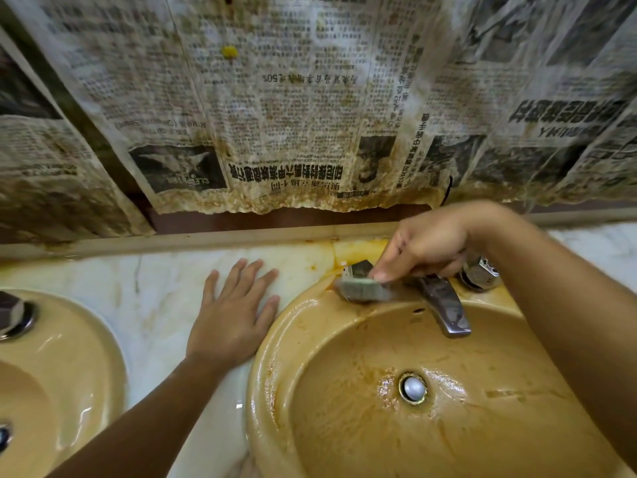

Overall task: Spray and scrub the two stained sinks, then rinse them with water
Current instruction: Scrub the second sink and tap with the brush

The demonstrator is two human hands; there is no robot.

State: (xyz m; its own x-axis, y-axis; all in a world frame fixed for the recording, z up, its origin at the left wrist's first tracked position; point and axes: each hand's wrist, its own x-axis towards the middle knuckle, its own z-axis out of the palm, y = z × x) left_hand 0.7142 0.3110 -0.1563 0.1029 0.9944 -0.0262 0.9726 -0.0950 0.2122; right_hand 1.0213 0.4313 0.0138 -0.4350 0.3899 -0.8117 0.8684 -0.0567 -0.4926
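Two tan sinks are set in a marble counter. The right sink [275,374] is wet, with brown stains across its bowl and rim, a metal drain plug [413,388] and a metal tap [444,308] at the back. My right hand [427,246] holds a scrub sponge [362,289] against the back rim, just left of the tap. My left hand [234,312] lies flat with spread fingers on the counter [155,294] between the sinks. Only part of the left sink [86,367] shows at the frame's left edge.
Stained newspaper sheets [275,115] hang on the wall behind the counter. A chrome knob [481,272] sits right of the tap. The left sink's chrome fitting [13,315] is at the left edge. Orange stains mark the counter behind the right sink.
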